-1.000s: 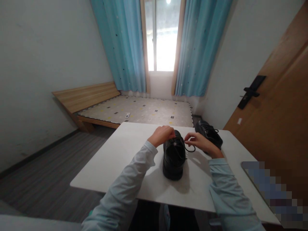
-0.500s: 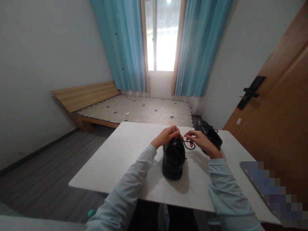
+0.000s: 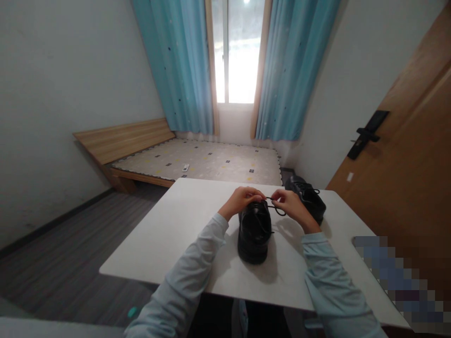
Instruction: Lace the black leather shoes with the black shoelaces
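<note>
A black shoe (image 3: 252, 234) stands on the white table (image 3: 158, 234), heel toward me, with its laces loose over the opening. My left hand (image 3: 243, 199) lies over the far part of this shoe, fingers pinched at the lace. Just right of it, my right hand (image 3: 289, 204) is closed with thumb and fingertips on the black lace (image 3: 279, 212), which loops below the fingers. A short stretch of lace spans the gap between both hands. The second black shoe (image 3: 306, 195) rests at the table's far right, behind my right hand.
Beyond the table is a bed (image 3: 218, 159) with a small white remote-like object (image 3: 185, 167) on it. A pixelated flat object (image 3: 394, 277) lies at the table's right edge. A wooden door (image 3: 405, 122) stands at the right, blue curtains (image 3: 179, 70) hang behind.
My right hand has moved slightly left and its fingers have closed on the lace. My left hand has shifted a little, and lace now stretches between the hands.
</note>
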`<state>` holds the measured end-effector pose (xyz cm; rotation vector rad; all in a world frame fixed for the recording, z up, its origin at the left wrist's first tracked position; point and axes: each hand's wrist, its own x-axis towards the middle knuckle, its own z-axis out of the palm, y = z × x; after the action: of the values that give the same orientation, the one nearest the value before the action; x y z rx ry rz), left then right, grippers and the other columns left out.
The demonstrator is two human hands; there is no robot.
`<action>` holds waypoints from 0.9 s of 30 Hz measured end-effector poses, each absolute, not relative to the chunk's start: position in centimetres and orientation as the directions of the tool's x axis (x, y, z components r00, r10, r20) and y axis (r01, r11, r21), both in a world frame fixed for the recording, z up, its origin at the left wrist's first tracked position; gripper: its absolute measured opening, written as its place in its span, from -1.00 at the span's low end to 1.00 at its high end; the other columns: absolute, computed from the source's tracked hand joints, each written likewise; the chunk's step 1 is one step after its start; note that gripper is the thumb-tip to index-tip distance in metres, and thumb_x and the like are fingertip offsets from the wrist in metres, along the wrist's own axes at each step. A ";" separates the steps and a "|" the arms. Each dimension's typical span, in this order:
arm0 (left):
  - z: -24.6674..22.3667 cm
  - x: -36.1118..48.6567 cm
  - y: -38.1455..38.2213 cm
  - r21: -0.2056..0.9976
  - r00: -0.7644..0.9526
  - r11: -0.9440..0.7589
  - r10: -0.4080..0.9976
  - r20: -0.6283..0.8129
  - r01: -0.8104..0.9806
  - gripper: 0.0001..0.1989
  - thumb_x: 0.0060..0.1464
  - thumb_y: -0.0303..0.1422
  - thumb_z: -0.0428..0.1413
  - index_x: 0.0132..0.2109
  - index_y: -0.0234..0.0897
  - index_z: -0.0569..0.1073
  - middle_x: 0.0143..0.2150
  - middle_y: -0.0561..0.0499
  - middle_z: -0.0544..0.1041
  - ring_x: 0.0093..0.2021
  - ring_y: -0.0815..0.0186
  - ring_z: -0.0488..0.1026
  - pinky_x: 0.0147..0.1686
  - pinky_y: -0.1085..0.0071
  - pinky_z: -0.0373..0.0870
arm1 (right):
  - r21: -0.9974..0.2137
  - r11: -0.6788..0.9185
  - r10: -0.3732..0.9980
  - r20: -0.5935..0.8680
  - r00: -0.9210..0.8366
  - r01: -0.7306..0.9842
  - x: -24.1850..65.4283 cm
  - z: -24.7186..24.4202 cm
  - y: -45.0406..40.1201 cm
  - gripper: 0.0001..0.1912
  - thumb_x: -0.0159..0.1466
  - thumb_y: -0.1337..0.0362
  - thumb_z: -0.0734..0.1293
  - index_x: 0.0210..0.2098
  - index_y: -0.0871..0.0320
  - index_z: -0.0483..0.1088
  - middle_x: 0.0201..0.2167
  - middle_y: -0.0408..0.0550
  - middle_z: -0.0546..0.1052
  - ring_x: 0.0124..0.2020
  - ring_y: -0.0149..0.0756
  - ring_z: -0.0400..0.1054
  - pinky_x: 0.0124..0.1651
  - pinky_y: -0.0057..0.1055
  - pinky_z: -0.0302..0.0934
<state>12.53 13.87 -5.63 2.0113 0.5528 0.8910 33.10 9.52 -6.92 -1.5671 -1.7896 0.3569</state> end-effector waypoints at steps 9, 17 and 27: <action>-5.6 11.6 13.9 0.886 0.439 -0.415 0.770 0.464 -0.208 -0.71 0.07 -0.18 0.08 -0.31 -0.38 0.44 -0.41 -0.02 0.51 -0.34 0.36 0.47 -0.23 0.39 0.43 | -0.809 0.352 0.908 0.417 0.038 0.470 32.1 -6.0 8.9 -0.75 0.04 0.11 0.37 -0.47 0.16 0.34 -0.53 -0.12 0.40 -0.50 -0.36 0.27 -0.42 -0.41 0.18; -5.4 10.4 14.3 0.820 0.196 -0.420 0.832 0.519 -0.389 -0.65 0.02 -0.11 0.13 -0.31 -0.37 0.44 -0.52 0.14 0.31 -0.51 0.52 0.32 -0.34 0.39 0.52 | -0.817 0.360 0.910 0.413 0.022 0.450 32.6 -6.4 9.0 -0.81 0.05 0.17 0.37 -0.46 0.16 0.34 -0.53 -0.15 0.38 -0.49 -0.38 0.26 -0.39 -0.42 0.18; -4.7 8.8 15.3 0.686 -0.056 -0.526 0.812 0.581 -0.503 -0.72 0.02 -0.15 0.16 -0.32 -0.32 0.46 -0.54 0.13 0.33 -0.57 0.55 0.28 -0.57 0.63 0.25 | -0.735 0.341 0.930 0.354 -0.097 0.586 32.7 -6.8 9.1 -0.82 0.08 0.16 0.34 -0.48 0.17 0.38 -0.51 -0.12 0.44 -0.49 -0.36 0.29 -0.40 -0.41 0.19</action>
<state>8.76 15.28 -4.72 1.2489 0.3741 1.7469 32.74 9.06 -6.78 -1.3459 -1.7893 0.5310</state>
